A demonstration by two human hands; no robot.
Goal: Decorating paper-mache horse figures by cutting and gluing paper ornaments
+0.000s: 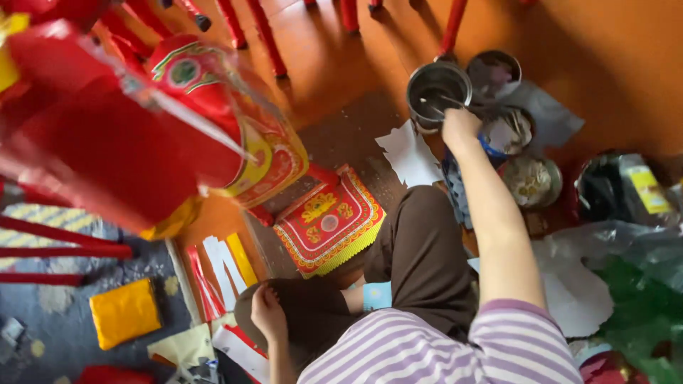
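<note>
Striped sleeve [498, 341] closest. Right hand [461, 128] stretched out, fingers curled at rim of steel cup [437, 89], grip unclear. Left hand [267, 313] down by knee, fingers bent on dark trousers [420, 249]. Red-yellow paper piece [329, 224] just beside knee; more tins [530, 181] near cup.

Warm, even daylight is washing my floor workspace.
Red paper structure [121, 142] at upper left is blurring heavily; edges are bending slightly; soft shadows are falling under my right arm [491, 213].

You have four round metal tins [439, 87], one square red-and-yellow patterned paper panel [329, 221] and one yellow paper pad [125, 311].
</note>
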